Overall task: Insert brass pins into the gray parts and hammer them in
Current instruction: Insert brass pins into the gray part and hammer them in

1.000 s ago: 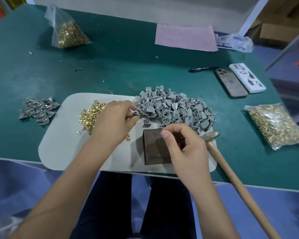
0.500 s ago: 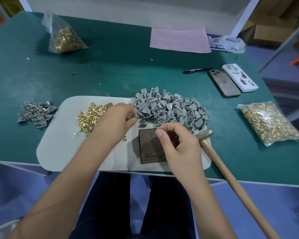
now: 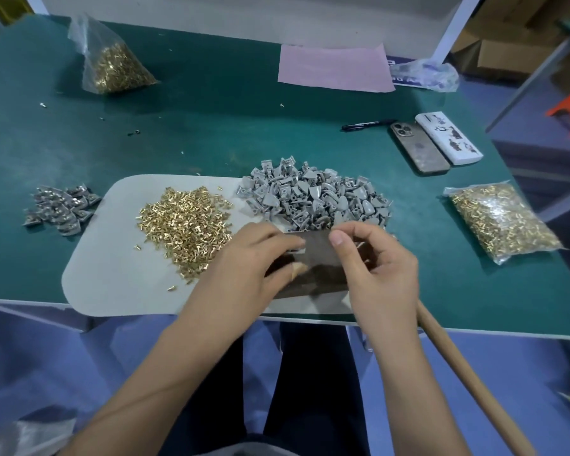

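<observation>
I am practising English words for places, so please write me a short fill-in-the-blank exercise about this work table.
1. The loose brass pins lie on the pale ____.
2. The phone lies beside a white ____.
3. Both hands meet over the dark ____.
4. The pink sheet lies on the ____ table.

Answers: mat; box; block; green

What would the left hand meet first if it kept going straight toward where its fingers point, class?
Probably the right hand: the left hand points rightward across the dark block, with its fingertips near the right fingers. Depth is unclear.
</observation>
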Available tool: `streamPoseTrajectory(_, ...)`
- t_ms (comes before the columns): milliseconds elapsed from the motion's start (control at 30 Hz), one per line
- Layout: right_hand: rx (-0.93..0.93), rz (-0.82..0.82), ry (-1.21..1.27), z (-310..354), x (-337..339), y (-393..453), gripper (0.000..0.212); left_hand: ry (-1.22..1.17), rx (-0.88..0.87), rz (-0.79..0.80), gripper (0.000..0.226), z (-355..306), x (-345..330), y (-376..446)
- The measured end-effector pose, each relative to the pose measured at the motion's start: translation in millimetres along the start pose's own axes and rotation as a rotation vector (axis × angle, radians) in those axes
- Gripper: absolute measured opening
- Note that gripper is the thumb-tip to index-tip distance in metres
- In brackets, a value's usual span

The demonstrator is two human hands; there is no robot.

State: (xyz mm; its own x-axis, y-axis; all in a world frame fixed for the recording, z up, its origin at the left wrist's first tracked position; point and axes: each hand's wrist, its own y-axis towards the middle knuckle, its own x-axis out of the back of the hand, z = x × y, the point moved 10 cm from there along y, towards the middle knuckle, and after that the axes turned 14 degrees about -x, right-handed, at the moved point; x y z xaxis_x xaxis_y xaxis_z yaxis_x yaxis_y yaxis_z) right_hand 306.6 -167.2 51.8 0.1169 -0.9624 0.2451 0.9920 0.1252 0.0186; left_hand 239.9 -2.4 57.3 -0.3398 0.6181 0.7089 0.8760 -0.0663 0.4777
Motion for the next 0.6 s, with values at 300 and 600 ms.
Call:
streamPoseTrajectory(300, 0.102, 0.033, -0.246, 3.8, 3.6, -7.9, 0.013, 0.008, 0.042, 0.001, 0.028, -1.6, -4.5, -17.5)
streamPoseTrajectory(600, 0.224, 0.193, -0.55, 14.1, -34.6, -14.5, 0.005, -0.053, 0.162, -0.054, 0.012, 7.7, -0.9, -20.4)
